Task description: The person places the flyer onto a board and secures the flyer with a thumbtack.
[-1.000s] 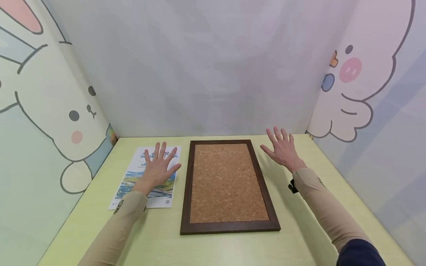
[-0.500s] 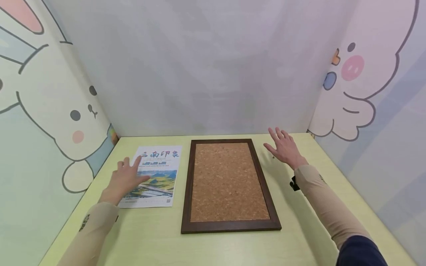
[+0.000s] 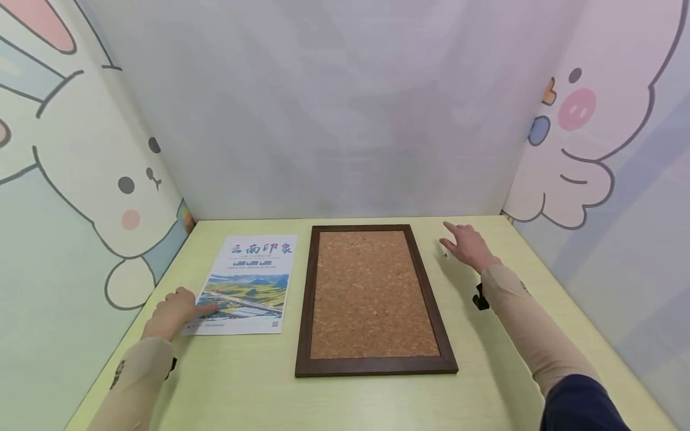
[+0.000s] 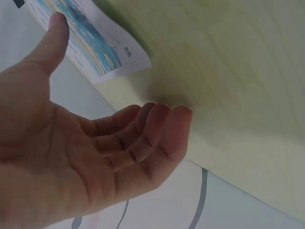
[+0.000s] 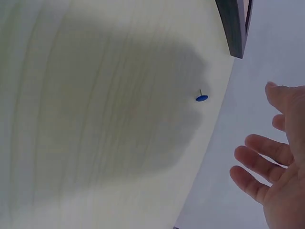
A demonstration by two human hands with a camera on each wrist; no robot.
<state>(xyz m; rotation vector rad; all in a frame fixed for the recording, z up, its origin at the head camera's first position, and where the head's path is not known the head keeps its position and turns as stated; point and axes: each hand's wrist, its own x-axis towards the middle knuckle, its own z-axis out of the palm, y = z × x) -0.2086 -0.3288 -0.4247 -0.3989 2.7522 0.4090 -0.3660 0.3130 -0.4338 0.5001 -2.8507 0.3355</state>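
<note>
My left hand [image 3: 171,312] is at the lower left edge of a printed poster [image 3: 253,257] lying on the table. Its thumb [image 4: 55,40] reaches over the poster, while the other fingers [image 4: 174,136] bend toward the tabletop beside the sheet, holding nothing. In the left wrist view the poster's corner curls up slightly. My right hand [image 3: 470,246] hovers above the table at the right, its fingers loosely bent around nothing. Close below it is a blue thumbtack [image 5: 202,98] with a flat head, its pin pointing up.
A cork board [image 3: 372,299] in a dark brown frame lies flat in the middle of the pale table [image 3: 366,401], between the two hands. A grey wall [image 3: 345,120] rises behind, and side walls with cartoon animals flank the table.
My left hand has moved left and toward me, from above the poster to its lower left edge, its fingers bending. My right hand has lowered slightly and drawn its fingers together.
</note>
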